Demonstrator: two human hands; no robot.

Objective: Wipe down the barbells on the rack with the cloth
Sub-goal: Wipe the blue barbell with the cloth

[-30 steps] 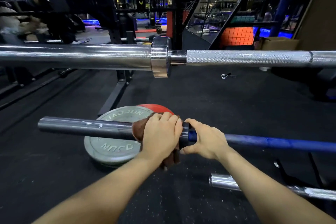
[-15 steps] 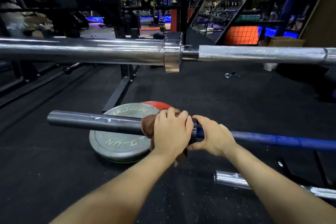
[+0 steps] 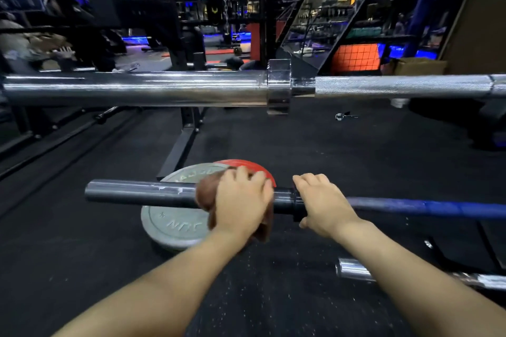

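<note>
Barbells first: three in shot, and the one being worked is the dark-sleeved, blue-shafted barbell [image 3: 131, 192], lying level across the near-middle of the view, its free end pointing left. Left hand [image 3: 241, 204] is curled over the top of the sleeve w/ the brown cloth [image 3: 205, 195] wrapped under the palm, so fabric sits between skin and steel all the way round, which is what lets one stroke clean the whole circumference. Cloth bunches out to the left of the knuckles and hangs a bit below the bar. Right hand [image 3: 320, 204] is clamped over the collar where sleeve meets blue shaft, fingers over the far side, thumb under; I'd say that's there to stop the bar rolling or sliding. Chrome barbell [image 3: 137, 89] spans the view farther off and higher. A third bar's chrome end [image 3: 353, 269] pokes in near right (condition hard to judge). Grey weight plate [image 3: 169, 223] lies flat on the floor under the sleeve, red plate [image 3: 252, 167] peeking behind. Sleeve's left stretch looks unwiped as yet.
</note>
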